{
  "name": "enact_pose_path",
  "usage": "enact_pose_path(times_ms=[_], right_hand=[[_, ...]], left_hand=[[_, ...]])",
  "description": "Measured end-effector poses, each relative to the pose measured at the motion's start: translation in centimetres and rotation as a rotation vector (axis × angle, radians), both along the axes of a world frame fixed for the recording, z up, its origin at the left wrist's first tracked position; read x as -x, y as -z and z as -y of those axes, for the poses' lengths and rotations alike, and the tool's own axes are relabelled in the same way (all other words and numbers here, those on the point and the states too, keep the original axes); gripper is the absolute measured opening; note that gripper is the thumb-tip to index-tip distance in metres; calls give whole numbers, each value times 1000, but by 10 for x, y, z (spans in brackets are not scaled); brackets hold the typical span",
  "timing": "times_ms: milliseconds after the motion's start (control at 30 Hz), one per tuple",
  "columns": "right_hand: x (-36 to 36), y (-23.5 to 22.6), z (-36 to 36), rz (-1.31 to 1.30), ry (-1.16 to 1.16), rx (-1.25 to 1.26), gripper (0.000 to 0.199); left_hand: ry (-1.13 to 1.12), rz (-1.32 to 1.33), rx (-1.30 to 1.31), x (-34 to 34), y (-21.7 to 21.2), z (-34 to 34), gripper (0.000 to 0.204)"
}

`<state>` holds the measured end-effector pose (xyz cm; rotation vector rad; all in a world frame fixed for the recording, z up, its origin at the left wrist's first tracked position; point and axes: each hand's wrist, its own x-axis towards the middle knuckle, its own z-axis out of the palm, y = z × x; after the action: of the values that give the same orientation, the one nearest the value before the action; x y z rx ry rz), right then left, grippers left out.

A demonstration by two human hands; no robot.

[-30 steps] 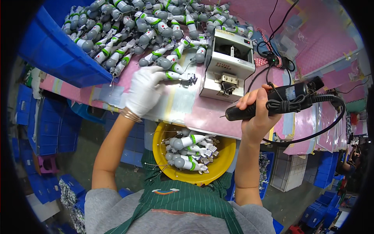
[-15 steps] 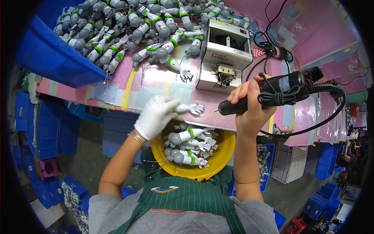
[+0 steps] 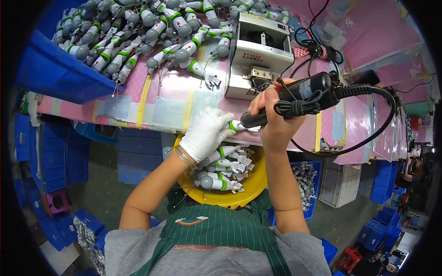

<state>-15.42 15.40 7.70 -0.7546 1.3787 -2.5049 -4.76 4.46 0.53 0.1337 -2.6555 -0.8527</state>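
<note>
My left hand (image 3: pixel 206 133), in a white glove, is closed on a toy arm (image 3: pixel 236 125) with a green band and a white hand, at the table's front edge. My bare right hand (image 3: pixel 277 120) is wrapped round a black electric screwdriver (image 3: pixel 307 95) with a bundled cord. Its tip meets the toy arm beside my left fingertips; the exact contact point is partly hidden. Below my hands, a yellow basin (image 3: pixel 260 177) holds several more toy arms (image 3: pixel 215 182), white and green with grey round ends.
A large pile of toy arms (image 3: pixel 152 34) covers the table's far left, beside a blue bin (image 3: pixel 69 69). Behind the screwdriver stands a white machine (image 3: pixel 262 57). A thick black cable (image 3: pixel 395 110) loops at right. Blue crates (image 3: pixel 301 184) stand on the floor.
My right hand has brought the screwdriver left and slightly up, so its tip now meets the toy arm. My left hand has shifted right with the arm. The view has moved slightly.
</note>
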Motion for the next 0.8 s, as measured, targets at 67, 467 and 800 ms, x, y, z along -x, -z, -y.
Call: enact_pose_path(times_ms=[67,467,800], right_hand=[[0,5,1,-51,-6,-54,27],[-1,30,3,-198,-57,-145,23],[-5,48,10,-251,234,-153,17]], left_hand=[[4,21,-3,0,0,1,30],[-1,54,11,0,-1,1,28],[-20,82,-4,2,-2,-1,33]])
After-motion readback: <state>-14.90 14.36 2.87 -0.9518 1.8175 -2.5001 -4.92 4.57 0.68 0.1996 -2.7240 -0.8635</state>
